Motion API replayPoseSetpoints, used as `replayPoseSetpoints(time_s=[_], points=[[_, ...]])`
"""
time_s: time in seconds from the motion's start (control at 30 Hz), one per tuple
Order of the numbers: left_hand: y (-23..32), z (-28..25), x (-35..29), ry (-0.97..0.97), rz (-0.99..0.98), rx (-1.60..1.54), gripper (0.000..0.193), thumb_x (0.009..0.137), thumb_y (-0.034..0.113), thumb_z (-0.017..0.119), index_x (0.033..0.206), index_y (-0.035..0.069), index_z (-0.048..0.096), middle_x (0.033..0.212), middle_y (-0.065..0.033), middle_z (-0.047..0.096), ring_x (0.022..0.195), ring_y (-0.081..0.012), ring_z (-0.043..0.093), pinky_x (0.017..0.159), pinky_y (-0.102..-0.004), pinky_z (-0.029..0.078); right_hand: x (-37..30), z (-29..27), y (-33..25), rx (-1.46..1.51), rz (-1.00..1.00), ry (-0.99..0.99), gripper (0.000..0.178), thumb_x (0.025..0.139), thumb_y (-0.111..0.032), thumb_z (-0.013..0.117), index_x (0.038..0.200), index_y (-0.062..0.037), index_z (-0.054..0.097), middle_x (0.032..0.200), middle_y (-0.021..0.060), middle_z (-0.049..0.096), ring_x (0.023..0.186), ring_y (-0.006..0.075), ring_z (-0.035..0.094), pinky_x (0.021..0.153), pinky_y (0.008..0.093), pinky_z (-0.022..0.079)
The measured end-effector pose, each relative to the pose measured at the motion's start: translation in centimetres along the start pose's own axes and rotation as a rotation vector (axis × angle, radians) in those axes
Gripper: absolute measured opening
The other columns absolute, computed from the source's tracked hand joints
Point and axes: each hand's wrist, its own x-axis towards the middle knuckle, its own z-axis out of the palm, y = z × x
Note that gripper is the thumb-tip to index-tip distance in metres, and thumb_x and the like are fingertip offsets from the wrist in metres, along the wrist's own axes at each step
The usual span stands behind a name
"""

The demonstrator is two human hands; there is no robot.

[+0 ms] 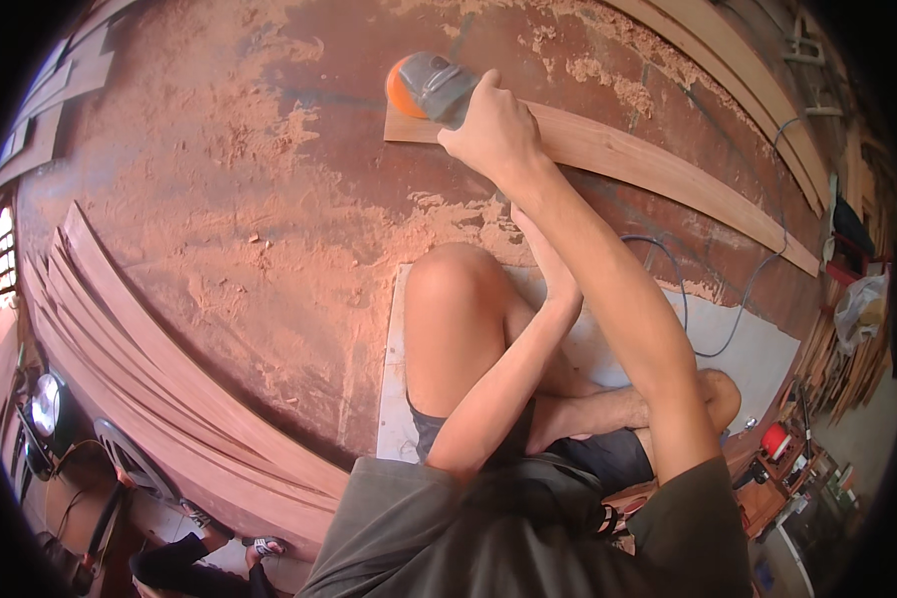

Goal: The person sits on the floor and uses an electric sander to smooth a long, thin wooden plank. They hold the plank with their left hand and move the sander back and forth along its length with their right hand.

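My right hand (496, 128) is wrapped round the body of a grey angle grinder (439, 84) with an orange disc (401, 88). The disc rests at the left end of a long wooden plank (618, 154), which lies slantwise on the reddish-brown work surface. Most of my left hand (538, 239) is behind my right forearm, just below the right wrist. Its fingers are hidden, so I cannot make out what they touch. A dark bit of something (503, 203) shows beside it.
Sawdust (259, 239) covers much of the surface. Long boards lie stacked at the left (169, 384) and upper right (738, 70). A thin cord (733, 334) loops by my bent knee (453, 284). Another person's sandalled foot (265, 545) shows at lower left.
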Motion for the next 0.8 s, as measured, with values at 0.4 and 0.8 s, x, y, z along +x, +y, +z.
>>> replayPoseSetpoints(time_s=[0.4,0.8], points=[[15.1,-5.0,-2.1,0.0,0.075,0.134,0.061,0.101,0.028,0.06,0.152,0.003,0.038,0.143,-0.0157,0.048,0.127,-0.0267,0.051,0.111,-0.0401,0.041,-2.0,-2.9,5.8,-0.022,0.089,0.051,0.06,0.071,-0.019,0.078,0.112,0.012,0.048,0.093,0.0306,0.07,0.09,0.0449,0.072,0.083,0.0472,0.059],[22.1,-19.6,20.1,-0.352,0.635,1.513,0.09,0.069,0.037,0.091,0.147,0.016,0.053,0.144,-0.0105,0.05,0.136,-0.0337,0.044,0.114,-0.0463,0.042,-10.5,-7.1,16.1,0.015,0.607,0.148,0.075,0.072,-0.029,0.08,0.125,0.0125,0.047,0.11,0.0304,0.069,0.101,0.0406,0.071,0.09,0.0423,0.059]])
